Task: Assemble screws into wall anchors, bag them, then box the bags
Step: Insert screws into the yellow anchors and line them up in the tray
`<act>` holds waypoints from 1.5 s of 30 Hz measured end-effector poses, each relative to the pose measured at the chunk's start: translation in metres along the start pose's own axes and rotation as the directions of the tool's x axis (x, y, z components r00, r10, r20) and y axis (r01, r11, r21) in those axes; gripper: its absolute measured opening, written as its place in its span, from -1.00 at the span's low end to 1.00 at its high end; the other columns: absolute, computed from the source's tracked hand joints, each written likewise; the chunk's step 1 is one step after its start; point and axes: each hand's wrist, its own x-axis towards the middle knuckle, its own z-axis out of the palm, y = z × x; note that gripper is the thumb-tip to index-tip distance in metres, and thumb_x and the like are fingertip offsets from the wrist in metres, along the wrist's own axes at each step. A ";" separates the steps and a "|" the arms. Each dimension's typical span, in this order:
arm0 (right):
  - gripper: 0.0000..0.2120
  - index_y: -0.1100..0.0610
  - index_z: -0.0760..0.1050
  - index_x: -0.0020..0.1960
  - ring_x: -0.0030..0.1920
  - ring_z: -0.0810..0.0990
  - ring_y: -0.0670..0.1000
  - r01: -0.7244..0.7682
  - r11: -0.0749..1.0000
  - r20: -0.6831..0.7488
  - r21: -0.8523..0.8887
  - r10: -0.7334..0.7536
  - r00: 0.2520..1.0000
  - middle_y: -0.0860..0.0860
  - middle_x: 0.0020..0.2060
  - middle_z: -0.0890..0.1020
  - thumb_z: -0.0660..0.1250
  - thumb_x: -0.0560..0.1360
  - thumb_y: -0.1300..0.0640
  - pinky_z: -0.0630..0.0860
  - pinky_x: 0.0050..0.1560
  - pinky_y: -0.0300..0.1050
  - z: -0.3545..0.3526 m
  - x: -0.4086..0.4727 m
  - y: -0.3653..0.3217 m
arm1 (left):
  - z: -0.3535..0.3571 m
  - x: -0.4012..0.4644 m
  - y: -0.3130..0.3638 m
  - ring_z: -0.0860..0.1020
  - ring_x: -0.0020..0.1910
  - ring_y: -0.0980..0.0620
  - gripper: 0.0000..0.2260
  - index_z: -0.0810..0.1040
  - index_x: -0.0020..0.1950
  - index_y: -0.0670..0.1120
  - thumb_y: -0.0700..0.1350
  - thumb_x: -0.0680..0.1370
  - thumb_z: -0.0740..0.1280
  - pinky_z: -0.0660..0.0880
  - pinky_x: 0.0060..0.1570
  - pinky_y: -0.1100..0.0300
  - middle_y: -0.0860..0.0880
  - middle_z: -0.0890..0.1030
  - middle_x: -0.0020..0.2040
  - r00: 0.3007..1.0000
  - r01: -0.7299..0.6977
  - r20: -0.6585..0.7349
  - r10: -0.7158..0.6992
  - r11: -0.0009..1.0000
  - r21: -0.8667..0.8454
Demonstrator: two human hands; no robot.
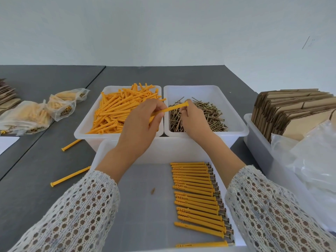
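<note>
From my remote station I record a plain, pale grey-white wall (pixel 163 28) across the whole upper part of the view, unbroken apart from a few thin dark scratch marks (pixel 307 42) at upper right. Below it stands a dark grey bench (pixel 181 75) with a matte top, its far edge meeting the wall. A second dark grey bench (pixel 45 75) stands just beside it on the left, a narrow seam (pixel 94 77) running between them. Lighting is soft and even, with faint shadows only.
</note>
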 end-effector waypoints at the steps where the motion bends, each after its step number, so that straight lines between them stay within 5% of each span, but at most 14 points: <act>1: -0.89 0.15 0.31 -0.01 -0.37 0.37 0.02 0.029 0.999 -0.007 0.012 -0.029 1.000 0.02 -0.33 0.44 0.05 0.65 0.28 0.39 -0.30 0.04 0.000 -0.001 -0.002 | 0.001 -0.002 0.002 0.56 -0.14 0.07 -0.91 0.54 0.10 -0.05 -0.15 0.64 0.26 0.53 -0.13 0.04 0.06 0.59 -0.11 1.000 -0.003 0.012 0.003 1.000 -0.026; 6: -0.90 0.24 0.35 0.07 -0.34 0.49 0.23 0.220 0.975 -0.044 -0.020 -0.220 0.974 0.20 -0.29 0.55 0.07 0.65 0.27 0.46 -0.32 0.18 -0.002 -0.009 -0.011 | 0.006 -0.006 0.001 0.50 -0.35 0.08 -0.90 0.50 0.15 0.02 -0.09 0.66 0.23 0.49 -0.34 -0.05 0.09 0.53 -0.28 0.998 -0.008 0.069 0.007 1.000 0.013; 13: -0.85 0.23 0.42 0.09 -0.48 0.37 0.12 0.397 0.915 -0.089 -0.068 -0.402 0.912 -0.03 -0.49 0.33 0.09 0.67 0.22 0.23 -0.45 -0.08 0.005 -0.017 -0.021 | 0.005 -0.005 0.003 0.46 -0.40 -0.05 -0.84 0.46 0.10 -0.08 -0.09 0.70 0.11 0.41 -0.39 -0.15 -0.03 0.49 -0.35 0.998 0.045 0.049 -0.044 0.999 -0.022; 16: -0.85 0.20 0.39 0.15 -0.45 0.41 0.11 0.340 0.937 -0.041 -0.085 -0.344 0.938 0.01 -0.45 0.39 0.09 0.67 0.19 0.26 -0.43 -0.08 0.008 -0.015 -0.018 | 0.004 -0.005 0.006 0.42 -0.43 -0.05 -0.81 0.46 -0.01 -0.12 -0.12 0.69 0.11 0.37 -0.43 -0.09 -0.03 0.47 -0.36 0.997 0.077 -0.012 -0.077 0.997 0.001; 20: -0.96 0.17 0.36 0.01 -0.41 0.42 0.06 0.178 0.975 -0.074 0.131 -0.169 0.983 0.07 -0.37 0.48 0.20 0.59 0.28 0.35 -0.39 -0.01 0.005 -0.012 -0.013 | 0.003 -0.006 0.002 0.39 -0.45 -0.05 -0.67 0.39 -0.26 -0.07 -0.04 0.69 0.12 0.29 -0.46 0.03 -0.03 0.44 -0.43 0.988 0.153 -0.011 -0.152 0.985 0.075; 24: -0.91 0.18 0.49 -0.05 -0.44 0.37 -0.08 0.039 0.938 -0.023 0.345 -0.033 0.999 0.13 -0.34 0.52 0.26 0.53 0.33 0.36 -0.37 -0.22 -0.001 -0.008 -0.014 | 0.006 -0.007 -0.004 0.32 -0.47 0.09 -0.54 0.38 -0.39 -0.04 0.15 0.66 0.16 0.15 -0.45 0.18 0.06 0.39 -0.51 0.952 0.303 -0.037 -0.302 0.930 0.206; 27: -0.89 0.21 0.58 -0.04 -0.55 0.38 -0.19 -0.015 0.872 0.043 0.490 -0.007 0.999 0.07 -0.42 0.55 0.29 0.53 0.34 0.33 -0.48 -0.36 -0.007 -0.008 -0.017 | 0.006 -0.008 -0.009 0.35 -0.44 0.08 -0.54 0.39 -0.34 -0.03 0.19 0.66 0.09 0.15 -0.44 0.18 0.05 0.40 -0.47 0.943 0.327 -0.036 -0.330 0.902 0.281; 31: -0.86 0.12 0.59 -0.08 -0.55 0.35 -0.10 -0.115 0.755 0.184 0.646 -0.007 0.983 0.02 -0.45 0.54 0.31 0.54 0.31 0.31 -0.51 -0.23 -0.009 -0.006 -0.017 | 0.004 -0.008 -0.015 0.37 -0.43 0.04 -0.57 0.31 -0.33 0.00 0.16 0.68 0.06 0.16 -0.44 0.17 0.04 0.38 -0.44 0.937 0.347 -0.080 -0.341 0.875 0.337; 37: -0.80 0.13 0.62 0.01 -0.58 0.26 -0.08 -0.153 0.696 0.213 0.702 -0.001 0.977 0.02 -0.48 0.49 0.24 0.57 0.31 0.26 -0.53 -0.25 -0.009 -0.005 -0.015 | 0.003 -0.008 -0.022 0.40 -0.41 0.00 -0.53 0.40 -0.29 -0.06 0.18 0.68 0.05 0.26 -0.43 0.13 0.01 0.43 -0.42 0.926 0.377 -0.120 -0.358 0.865 0.332; 45: -0.82 0.17 0.61 0.02 -0.54 0.23 -0.06 -0.190 0.664 0.260 0.723 -0.008 0.966 0.06 -0.47 0.45 0.24 0.57 0.31 0.22 -0.49 -0.22 -0.011 -0.005 -0.014 | 0.003 -0.008 -0.021 0.30 -0.47 0.08 -0.55 0.27 -0.37 0.01 0.15 0.68 0.10 0.14 -0.47 0.17 0.05 0.34 -0.47 0.938 0.347 -0.117 -0.327 0.867 0.358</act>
